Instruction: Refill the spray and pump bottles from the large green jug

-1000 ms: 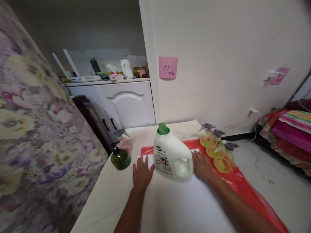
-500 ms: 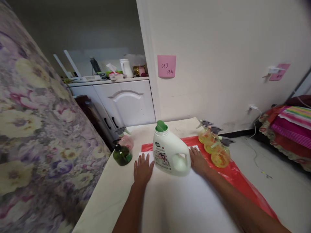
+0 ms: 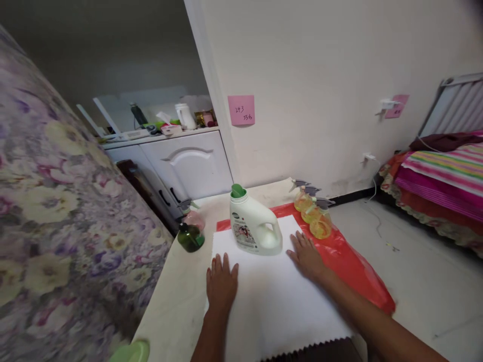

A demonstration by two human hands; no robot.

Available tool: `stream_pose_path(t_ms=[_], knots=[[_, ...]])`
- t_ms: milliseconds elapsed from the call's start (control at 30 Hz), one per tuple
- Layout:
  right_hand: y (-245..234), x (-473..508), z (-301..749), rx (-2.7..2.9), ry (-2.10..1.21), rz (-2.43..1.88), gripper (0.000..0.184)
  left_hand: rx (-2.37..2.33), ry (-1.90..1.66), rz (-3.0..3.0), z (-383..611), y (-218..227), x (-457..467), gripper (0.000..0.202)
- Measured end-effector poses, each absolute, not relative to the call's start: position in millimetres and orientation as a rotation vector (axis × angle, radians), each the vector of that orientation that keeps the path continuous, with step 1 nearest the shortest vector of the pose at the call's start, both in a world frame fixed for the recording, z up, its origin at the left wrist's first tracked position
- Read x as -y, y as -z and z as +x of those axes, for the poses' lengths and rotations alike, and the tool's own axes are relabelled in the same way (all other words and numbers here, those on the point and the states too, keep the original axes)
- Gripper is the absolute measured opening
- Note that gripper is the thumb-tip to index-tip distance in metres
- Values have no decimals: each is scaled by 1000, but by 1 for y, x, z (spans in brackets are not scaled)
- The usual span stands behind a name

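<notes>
My left hand (image 3: pixel 222 282) lies flat with fingers spread on the left edge of a white cloth with zigzag-cut edges (image 3: pixel 269 296). On the cloth's right edge rests my right hand (image 3: pixel 307 257), also flat and spread, holding nothing. Between and beyond them a white detergent jug (image 3: pixel 252 226) stands upright on the cloth, its green top (image 3: pixel 238 191) at the upper left and its handle to the right. Neither hand touches the jug. Under the cloth's far and right sides shows a red plastic sheet (image 3: pixel 341 259).
A dark green pump bottle (image 3: pixel 190 239) and a pink spray bottle (image 3: pixel 194 219) stand at the left. Three yellow spray bottles (image 3: pixel 320 224) line the right. A floral curtain (image 3: pixel 68 211) hangs at far left; a green bowl-like object (image 3: pixel 132 351) shows below. A wall (image 3: pixel 302 100) rises behind the table.
Both hands have slid nearer to me along the cloth's edges, the right one now clear of the jug. My view has shifted, bringing the cloth's near edge into sight.
</notes>
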State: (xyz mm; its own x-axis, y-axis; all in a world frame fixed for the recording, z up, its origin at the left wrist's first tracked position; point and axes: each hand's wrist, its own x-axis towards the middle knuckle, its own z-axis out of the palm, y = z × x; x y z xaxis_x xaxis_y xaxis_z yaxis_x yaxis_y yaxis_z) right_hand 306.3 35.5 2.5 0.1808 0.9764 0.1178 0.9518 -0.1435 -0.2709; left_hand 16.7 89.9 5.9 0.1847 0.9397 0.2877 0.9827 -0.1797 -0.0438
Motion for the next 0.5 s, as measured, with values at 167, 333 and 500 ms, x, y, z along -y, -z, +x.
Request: stream_pose_path(t_ms=[167,333,500], knots=[[2,23,282,1879,-113,-2107,70,1721,320,-2286,18,3,-43,55],[9,51,271,1905,-144,-2091,67,1803,256,-2336,16,-2,-28,56],[2,55,271,1890,-157,-2078,67,1800,240,-2348,12,-5,-7,59]])
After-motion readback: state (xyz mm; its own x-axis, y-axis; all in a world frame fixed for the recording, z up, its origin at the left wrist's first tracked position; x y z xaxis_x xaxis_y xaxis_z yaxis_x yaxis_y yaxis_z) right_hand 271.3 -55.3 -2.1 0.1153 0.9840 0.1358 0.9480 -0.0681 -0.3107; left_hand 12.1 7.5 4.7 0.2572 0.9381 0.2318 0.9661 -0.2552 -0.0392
